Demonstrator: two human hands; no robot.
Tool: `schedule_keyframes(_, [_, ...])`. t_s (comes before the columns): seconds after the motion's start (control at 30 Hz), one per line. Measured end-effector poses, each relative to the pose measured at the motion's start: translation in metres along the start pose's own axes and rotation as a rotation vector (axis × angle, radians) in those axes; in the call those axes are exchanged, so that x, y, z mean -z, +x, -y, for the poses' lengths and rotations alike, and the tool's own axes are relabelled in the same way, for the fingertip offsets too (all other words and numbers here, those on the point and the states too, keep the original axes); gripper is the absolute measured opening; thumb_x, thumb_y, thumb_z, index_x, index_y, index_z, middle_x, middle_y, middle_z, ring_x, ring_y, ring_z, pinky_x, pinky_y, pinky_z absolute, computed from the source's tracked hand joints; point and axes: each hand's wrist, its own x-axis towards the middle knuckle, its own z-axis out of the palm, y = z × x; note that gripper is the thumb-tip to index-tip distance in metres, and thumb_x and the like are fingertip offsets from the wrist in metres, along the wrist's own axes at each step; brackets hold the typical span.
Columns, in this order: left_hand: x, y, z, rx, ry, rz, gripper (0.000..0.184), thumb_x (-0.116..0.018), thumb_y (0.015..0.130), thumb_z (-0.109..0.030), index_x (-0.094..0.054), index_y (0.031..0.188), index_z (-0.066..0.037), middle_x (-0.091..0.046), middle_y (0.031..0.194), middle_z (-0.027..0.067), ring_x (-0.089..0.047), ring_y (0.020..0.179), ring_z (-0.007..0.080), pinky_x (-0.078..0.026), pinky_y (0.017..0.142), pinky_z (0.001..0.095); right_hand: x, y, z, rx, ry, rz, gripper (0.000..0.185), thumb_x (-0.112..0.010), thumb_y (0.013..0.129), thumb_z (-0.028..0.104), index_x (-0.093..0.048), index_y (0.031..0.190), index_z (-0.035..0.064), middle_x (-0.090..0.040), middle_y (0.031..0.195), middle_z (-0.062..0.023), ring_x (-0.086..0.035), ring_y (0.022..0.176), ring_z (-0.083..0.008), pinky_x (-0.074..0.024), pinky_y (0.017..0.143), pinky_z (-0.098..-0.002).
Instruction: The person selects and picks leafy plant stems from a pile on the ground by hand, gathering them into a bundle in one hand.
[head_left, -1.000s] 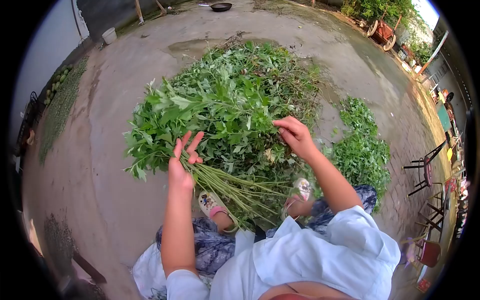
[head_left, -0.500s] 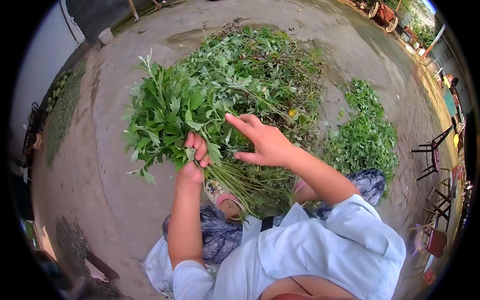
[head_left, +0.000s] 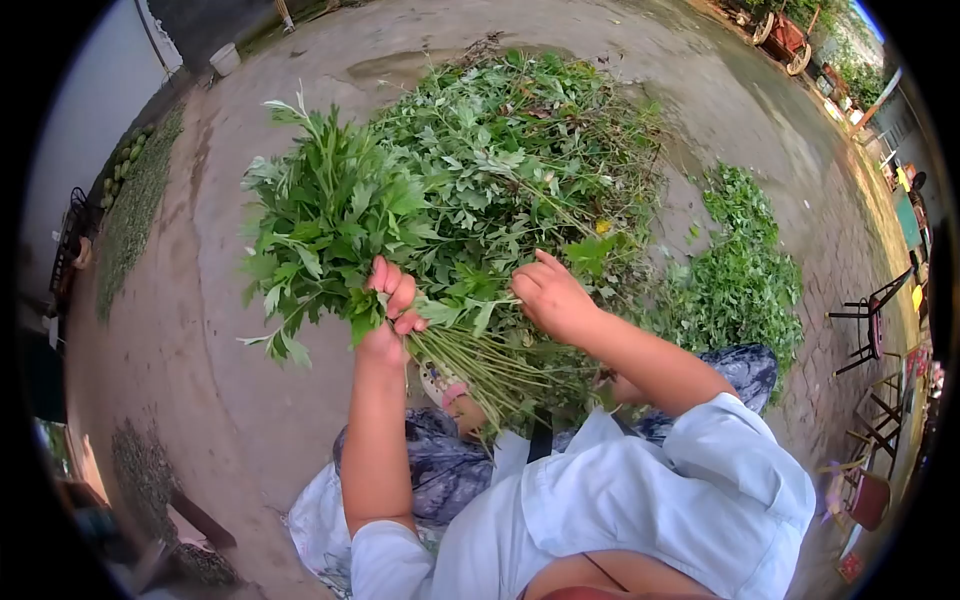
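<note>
Green leafy bundle (head_left: 340, 205) within curled left fingers (head_left: 401, 292), right fingers (head_left: 528, 284) half-bent beside a sprig (head_left: 474, 296), hold unclear.

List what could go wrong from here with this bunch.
1. Stems could slip loose: only the left hand clearly grips the bunch, and they fan out below it. Whether the right hand holds a sprig is hard to tell.
2. The bunch might snag on or mix with the large leafy pile; the two overlap in this view.
3. Stem ends may catch on the trousers, since they splay toward the lap.
</note>
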Motion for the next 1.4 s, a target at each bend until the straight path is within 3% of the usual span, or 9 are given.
schedule_keyframes(0.1, [0.022, 0.007, -0.029, -0.099, -0.234, 0.062, 0.027, -0.038, 0.091, -0.031, -0.040, 0.071, -0.013, -0.035, 0.052, -0.0050, -0.031, 0.037, 0.0053, -0.034, 0.043, 0.0222, 0.015, -0.033, -0.023, -0.344, 0.176, 0.272, 0.016, -0.054, 0.076, 0.013, -0.045, 0.085, 0.0032, -0.054, 0.077, -0.0175, -0.054, 0.074, -0.0369, -0.0444, 0.068, -0.0455])
schedule_keyframes(0.13, [0.021, 0.012, -0.027, -0.101, -0.173, -0.054, 0.026, -0.039, 0.090, -0.031, -0.042, 0.072, -0.013, -0.038, 0.055, -0.0038, -0.032, 0.038, 0.0057, -0.035, 0.045, 0.0229, 0.021, -0.029, -0.019, -0.239, 0.164, 0.147, 0.017, -0.052, 0.078, 0.014, -0.041, 0.085, 0.0019, -0.054, 0.071, -0.0209, -0.052, 0.067, -0.0405, -0.0416, 0.057, -0.0473])
schedule_keyframes(0.3, [0.024, 0.020, 0.012, 0.096, 0.167, -0.264, 0.014, -0.050, 0.084, -0.023, -0.049, 0.084, -0.009, -0.052, 0.069, 0.0040, -0.040, 0.046, 0.0099, -0.040, 0.052, 0.0270, 0.061, 0.022, 0.007, -0.288, 0.187, 0.045, 0.018, -0.049, 0.080, 0.016, -0.040, 0.083, 0.0019, -0.053, 0.062, -0.0201, -0.051, 0.062, -0.0409, -0.0395, 0.054, -0.0480])
schedule_keyframes(0.5, [-0.007, 0.011, 0.022, 0.245, 0.307, -0.367, 0.029, -0.057, 0.077, -0.013, -0.051, 0.103, -0.002, -0.057, 0.084, 0.0093, -0.050, 0.053, 0.0150, -0.046, 0.052, 0.0301, 0.069, 0.048, 0.028, -0.305, 0.174, 0.069, 0.018, -0.048, 0.082, 0.017, -0.038, 0.081, 0.0018, -0.051, 0.065, -0.0209, -0.051, 0.064, -0.0410, -0.0391, 0.054, -0.0476])
schedule_keyframes(0.77, [-0.023, 0.002, 0.037, -0.018, 0.484, -0.139, 0.025, -0.062, 0.075, -0.012, -0.052, 0.096, -0.002, -0.054, 0.072, 0.0049, -0.046, 0.052, 0.0146, -0.041, 0.049, 0.0297, 0.050, 0.061, 0.062, -0.248, 0.012, 0.049, 0.018, -0.048, 0.080, 0.017, -0.041, 0.083, 0.0005, -0.054, 0.070, -0.0164, -0.056, 0.058, -0.0340, -0.0456, 0.049, -0.0407])
schedule_keyframes(1.03, [-0.009, 0.000, 0.062, -0.188, 0.348, -0.303, 0.010, -0.059, 0.078, -0.010, -0.053, 0.085, -0.005, -0.049, 0.066, 0.0018, -0.039, 0.047, 0.0122, -0.037, 0.048, 0.0271, 0.023, 0.047, 0.058, -0.143, -0.141, -0.078, 0.013, -0.052, 0.070, 0.013, -0.045, 0.075, 0.0026, -0.051, 0.069, -0.0095, -0.057, 0.060, -0.0226, -0.0466, 0.047, -0.0308])
schedule_keyframes(1.17, [-0.031, -0.002, 0.048, -0.282, 0.303, -0.448, 0.008, -0.056, 0.080, -0.009, -0.051, 0.084, -0.003, -0.045, 0.060, 0.0018, -0.037, 0.046, 0.0115, -0.036, 0.047, 0.0278, 0.012, 0.016, 0.029, 0.022, -0.122, -0.221, 0.012, -0.054, 0.067, 0.011, -0.045, 0.071, 0.0040, -0.051, 0.067, -0.0098, -0.053, 0.057, -0.0243, -0.0459, 0.050, -0.0359])
schedule_keyframes(1.27, [-0.006, 0.010, 0.016, -0.282, 0.263, -0.485, 0.015, -0.057, 0.081, -0.015, -0.051, 0.089, -0.004, -0.046, 0.070, 0.0016, -0.036, 0.049, 0.0102, -0.038, 0.050, 0.0285, 0.009, -0.025, 0.011, -0.298, -0.002, 0.045, 0.016, -0.051, 0.078, 0.018, -0.045, 0.075, 0.0038, -0.054, 0.063, -0.0138, -0.056, 0.061, -0.0327, -0.0441, 0.054, -0.0442])
schedule_keyframes(1.4, [-0.016, 0.017, 0.014, -0.201, 0.295, -0.496, 0.025, -0.059, 0.081, -0.021, -0.052, 0.095, -0.001, -0.046, 0.074, 0.0027, -0.036, 0.050, 0.0102, -0.040, 0.052, 0.0286, 0.032, -0.016, 0.011, -0.385, 0.103, 0.077, 0.018, -0.047, 0.083, 0.022, -0.045, 0.080, 0.0043, -0.055, 0.067, -0.0177, -0.054, 0.063, -0.0372, -0.0436, 0.055, -0.0462])
